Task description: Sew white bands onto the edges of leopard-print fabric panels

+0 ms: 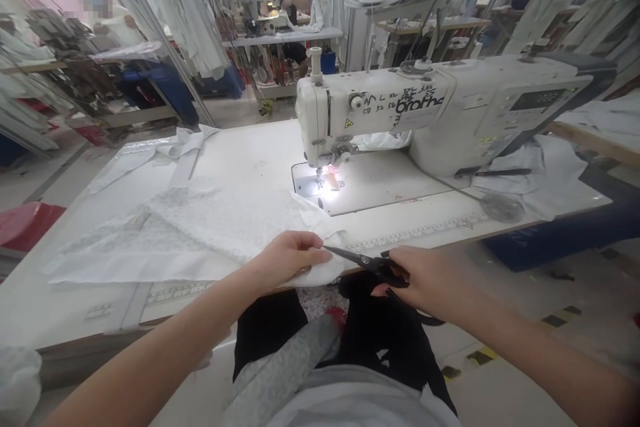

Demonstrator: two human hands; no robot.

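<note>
White lace-like fabric (215,213) lies across the left part of the sewing table, its right end hanging over the front edge. My left hand (287,257) pinches that end between thumb and fingers. In my right hand (425,280) is a pair of black scissors (367,260), fingers through the handles. The scissor tips point left and meet the cloth right beside my left fingertips. Whether the blades are fully closed is hard to see. Behind my hands stands a white sewing machine (370,107), its lamp lighting the needle area.
A measuring tape (415,235) runs along the table's front edge. To the right, a dark slim tool (503,173) rests on white cloth (550,167) beside the machine. More cloth (150,157) lies at the table's far left. Other people work at machines behind.
</note>
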